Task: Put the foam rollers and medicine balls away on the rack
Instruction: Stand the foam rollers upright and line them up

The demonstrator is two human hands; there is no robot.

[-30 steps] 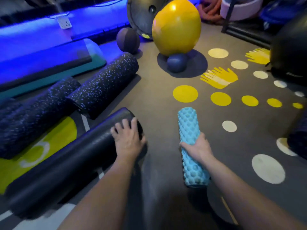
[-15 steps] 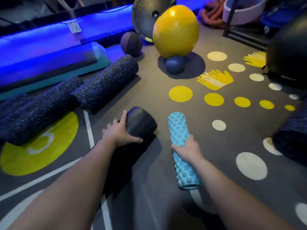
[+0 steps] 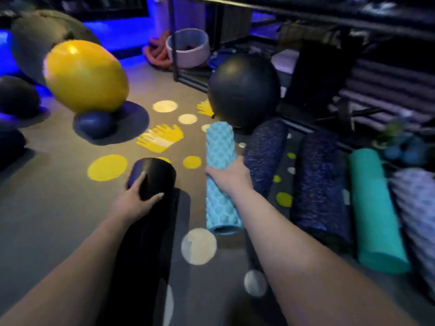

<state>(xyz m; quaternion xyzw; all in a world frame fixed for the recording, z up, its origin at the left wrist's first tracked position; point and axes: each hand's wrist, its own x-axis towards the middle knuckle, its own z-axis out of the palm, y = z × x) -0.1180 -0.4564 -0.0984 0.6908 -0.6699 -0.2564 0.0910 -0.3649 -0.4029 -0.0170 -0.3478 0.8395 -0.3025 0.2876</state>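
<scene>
Two foam rollers are shown in transit; by this view the task is judged to be at an early stage. The left hand (image 3: pixel 135 200) is wrapped round the far end of a black roller (image 3: pixel 150 208), thumb on one side and fingers on the other, with the roller's length running back beneath the forearm. The right hand (image 3: pixel 229 176) is closed round the middle of a blue knobbed roller (image 3: pixel 220 147), which is held roughly upright, its far end pointing away. The hands are held apart, each clamped on its own roller.

To the right of the right hand, four more rollers are seen lying side by side on the floor: two speckled rollers (image 3: pixel 317 184), a teal roller (image 3: pixel 374 208) and a pale patterned roller (image 3: pixel 416 201). The rack (image 3: pixel 306 17) stands ahead and to the right of both hands; whether any roller is already shelved cannot be told. A black ball (image 3: pixel 243 90) rests on the floor just beyond the blue roller. Ahead and left of the left hand, a yellow ball (image 3: pixel 84 76) and a small dark ball (image 3: pixel 94 123) are still on the floor, touching. Nearly all the putting away is judged to remain.
</scene>
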